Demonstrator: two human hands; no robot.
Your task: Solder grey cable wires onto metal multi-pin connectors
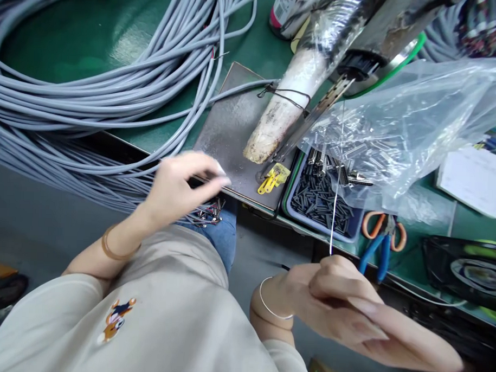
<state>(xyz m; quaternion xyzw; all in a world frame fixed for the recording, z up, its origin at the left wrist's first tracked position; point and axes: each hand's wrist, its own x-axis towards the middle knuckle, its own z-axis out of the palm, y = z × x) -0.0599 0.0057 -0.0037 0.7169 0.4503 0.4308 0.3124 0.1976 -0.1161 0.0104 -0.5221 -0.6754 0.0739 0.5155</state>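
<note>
My left hand (183,184) is above the front edge of a dark board (234,120), its thumb and forefinger tips brought together. What lies between them is too blurred to make out. Below it, stripped cable ends with small connectors (210,213) hang near my lap. A thin silvery wire, like solder wire (334,211), runs down from a green-rimmed reel (390,71) to my right hand (341,308), which is closed on it in front of the table edge. Over the board slants a white-wrapped tube (283,100) with a scorched end, beside a metal rod (315,115).
Bundles of grey cable (112,105) cover the left side. A tray (288,203) holds black sleeves and metal connectors, beside a clear plastic bag (417,116). Cutters (382,239), a black fan (465,269), white paper (476,177) and yellow tags (274,179) lie around.
</note>
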